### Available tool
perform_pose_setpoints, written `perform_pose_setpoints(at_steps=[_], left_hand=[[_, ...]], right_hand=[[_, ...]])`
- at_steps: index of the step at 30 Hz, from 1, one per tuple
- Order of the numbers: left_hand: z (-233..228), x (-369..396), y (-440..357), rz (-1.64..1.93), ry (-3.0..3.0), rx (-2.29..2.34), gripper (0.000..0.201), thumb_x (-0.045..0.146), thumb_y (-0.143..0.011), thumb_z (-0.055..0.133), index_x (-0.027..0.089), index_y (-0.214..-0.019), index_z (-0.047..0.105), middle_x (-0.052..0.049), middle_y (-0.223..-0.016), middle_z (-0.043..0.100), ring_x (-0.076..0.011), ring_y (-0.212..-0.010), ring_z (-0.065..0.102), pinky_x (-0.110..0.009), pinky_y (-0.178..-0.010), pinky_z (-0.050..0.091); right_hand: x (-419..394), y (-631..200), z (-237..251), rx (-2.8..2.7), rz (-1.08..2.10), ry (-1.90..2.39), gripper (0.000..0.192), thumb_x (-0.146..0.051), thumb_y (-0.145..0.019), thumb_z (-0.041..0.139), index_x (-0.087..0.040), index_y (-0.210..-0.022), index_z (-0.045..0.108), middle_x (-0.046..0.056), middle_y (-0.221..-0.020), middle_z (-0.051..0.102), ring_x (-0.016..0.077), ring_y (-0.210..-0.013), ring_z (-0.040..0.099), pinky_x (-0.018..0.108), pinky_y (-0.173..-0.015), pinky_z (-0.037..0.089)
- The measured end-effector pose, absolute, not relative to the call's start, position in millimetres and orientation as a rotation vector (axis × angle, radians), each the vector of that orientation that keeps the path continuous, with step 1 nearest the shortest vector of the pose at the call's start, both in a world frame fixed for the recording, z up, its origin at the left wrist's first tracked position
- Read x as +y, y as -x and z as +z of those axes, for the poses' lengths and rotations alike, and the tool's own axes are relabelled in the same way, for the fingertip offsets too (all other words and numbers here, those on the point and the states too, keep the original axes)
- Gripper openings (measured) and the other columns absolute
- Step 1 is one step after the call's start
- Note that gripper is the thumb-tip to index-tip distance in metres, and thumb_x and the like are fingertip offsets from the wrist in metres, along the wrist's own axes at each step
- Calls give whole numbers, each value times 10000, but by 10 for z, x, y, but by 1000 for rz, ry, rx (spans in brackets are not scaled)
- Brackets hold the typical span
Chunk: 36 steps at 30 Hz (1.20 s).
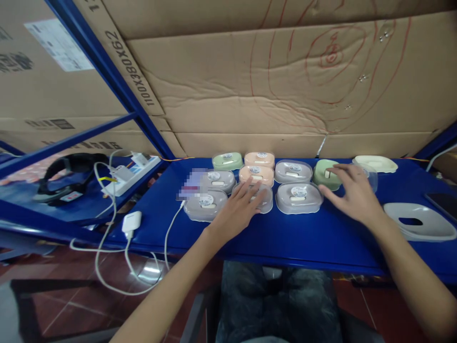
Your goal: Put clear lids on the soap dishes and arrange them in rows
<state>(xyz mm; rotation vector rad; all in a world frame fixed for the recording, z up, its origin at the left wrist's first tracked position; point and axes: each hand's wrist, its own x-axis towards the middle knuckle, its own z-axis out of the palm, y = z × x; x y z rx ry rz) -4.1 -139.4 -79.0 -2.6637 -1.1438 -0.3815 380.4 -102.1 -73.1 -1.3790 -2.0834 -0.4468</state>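
My left hand [240, 204] rests with spread fingers on a grey oval plastic box [265, 202] under a clear cover, hiding part of it. At the right end of the rows, my right hand [352, 193] has its fingers stretched out. Its fingertips and thumb reach the top and near side of a green box [323, 177]. A clear plastic cover [371, 178] partly shows behind that hand. Around them stand a grey box [300, 197], another grey box [293, 171], a peach box [256, 171] and a green box [227, 161], several with round stickers.
A cream oval piece [376, 164] and a grey oval piece with a slot [428, 224] lie to the right, near a dark phone-like object [442, 202]. Left are a white charger [131, 221], cables, a power strip [134, 174] and a black headset [67, 178]. Cardboard [228, 95] walls the back.
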Motion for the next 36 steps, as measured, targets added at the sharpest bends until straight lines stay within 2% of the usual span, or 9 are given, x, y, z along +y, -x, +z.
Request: perform_pose_setpoints(at_steps=[3, 7, 10, 15, 19, 24, 27, 30, 36], left_hand=[[-773, -1380, 24, -366, 2643, -1168, 593, 235, -1103, 608, 189, -1673, 453, -173, -1814, 370, -403, -1733, 189, -617, -1391, 298], [-761, -1415, 30, -370, 2664, -1201, 611, 279, -1126, 559, 195, -1713, 410, -147, -1812, 388, -389, -1730, 225, -612, -1401, 270], [-780, -1412, 61, -394, 2689, -1204, 674, 351, -1122, 569, 180, -1739, 357, -156, -1826, 349, -375, -1736, 215, -619, -1406, 250], [-823, -1401, 88, -455, 2651, -1202, 704, 444, -1104, 608, 192, -1724, 391, -161, -1824, 351, -394, -1734, 215, -644, -1394, 260], [-786, -1439, 9, -541, 2614, -1169, 732, 492, -1106, 601, 197, -1735, 371, -177, -1834, 322, -409, -1738, 196, -675, -1388, 244], [-522, -1436, -465, -617, 2660, -1092, 713, 561, -1110, 567, 189, -1702, 427, -185, -1803, 388, -416, -1736, 202, -662, -1388, 248], [-271, -1321, -1026, -567, 2700, -1109, 694, 558, -1096, 592, 138, -1642, 508, -221, -1717, 504, -457, -1687, 317, -654, -1373, 266], [-60, -1110, -1693, -455, 2714, -1187, 678, 529, -1094, 596, 86, -1605, 544, -295, -1633, 563, -485, -1599, 448, -638, -1320, 326], [-85, -652, -2717, -179, 2737, -1463, 847, 580, -1005, 706, 157, -1692, 450, -327, -1731, 427, -522, -1586, 436, -702, -1272, 270]], right_hand=[[-1096, -3547, -726, -2308, -335, 1328, 773, -707, -1018, 593, -169, -1573, 586, 247, -1631, 534, 465, -1514, 511, 666, -1239, 443], [-1085, -3302, -820, -2500, -178, 1261, 952, -773, -972, 634, -201, -1708, 437, 223, -1770, 409, 485, -1663, 336, 703, -1320, 344], [-1033, -3188, -888, -2492, -138, 1288, 961, -764, -972, 643, -180, -1708, 441, 228, -1777, 411, 500, -1678, 305, 704, -1329, 343], [-1010, -3088, -920, -2416, -48, 1298, 963, -773, -965, 658, -155, -1681, 477, 240, -1769, 415, 470, -1695, 287, 671, -1353, 326], [-983, -3279, -832, -2250, 85, 1261, 828, -725, -1025, 599, -237, -1682, 474, 176, -1793, 400, 382, -1672, 377, 619, -1340, 372], [-838, -3984, -502, -1964, -123, 1732, 628, -594, -1054, 562, -160, -1498, 657, 207, -1546, 659, 366, -1492, 587, 526, -1285, 438], [-762, -4326, -345, -1780, -213, 2195, 653, -586, -1038, 553, -115, -1475, 670, 274, -1435, 700, 447, -1381, 653, 566, -1137, 530], [-691, -4412, -337, -1603, -195, 2408, 730, -645, -1044, 495, -75, -1473, 649, 337, -1408, 684, 501, -1313, 678, 596, -1035, 558], [-623, -4337, -549, -1606, -37, 2505, 731, -659, -1002, 552, -127, -1500, 613, 309, -1407, 672, 463, -1284, 704, 544, -1008, 576]])
